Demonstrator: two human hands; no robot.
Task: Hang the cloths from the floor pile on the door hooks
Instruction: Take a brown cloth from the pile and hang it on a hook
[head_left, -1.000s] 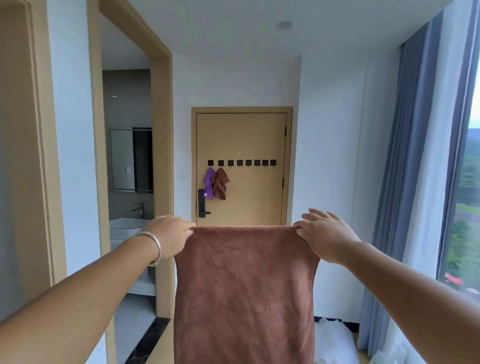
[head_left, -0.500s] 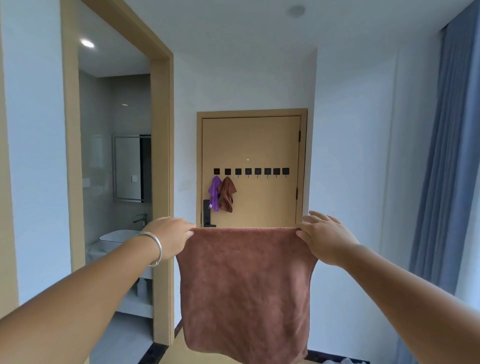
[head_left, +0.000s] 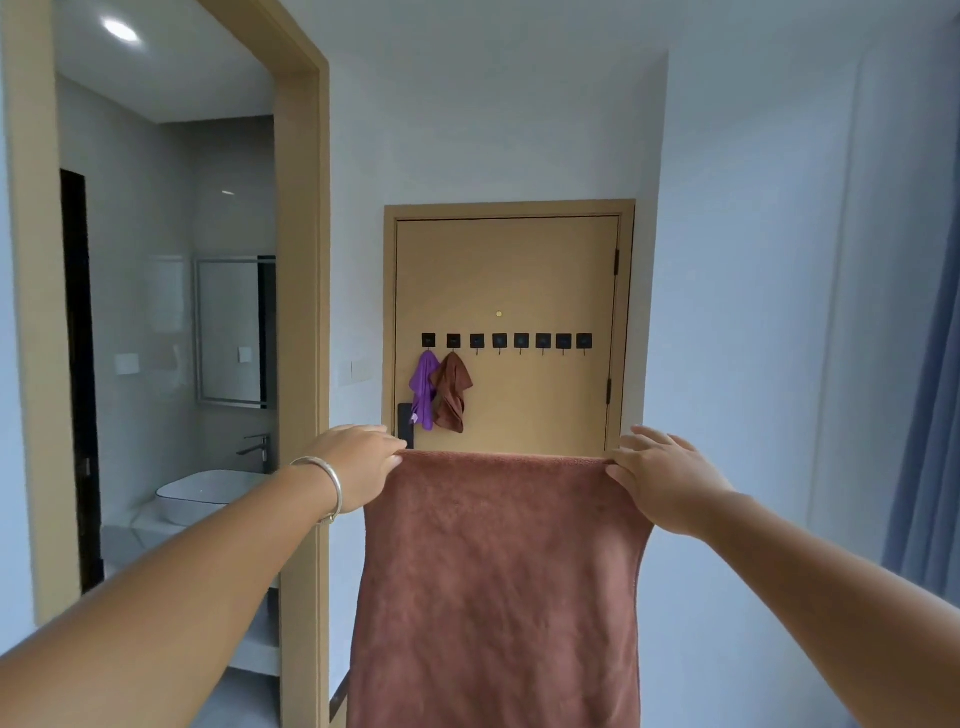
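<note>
Ahead, a tan door (head_left: 506, 280) carries hooks (head_left: 506, 341) between white walls (head_left: 727, 260).

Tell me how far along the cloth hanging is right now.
Two are done: a purple cloth and a brown cloth hang on the two leftmost door hooks. In hand: the left hand and right hand pinch the top corners of a spread reddish-brown cloth, not yet at the door. Six hooks look free. The floor pile is out of view.
</note>
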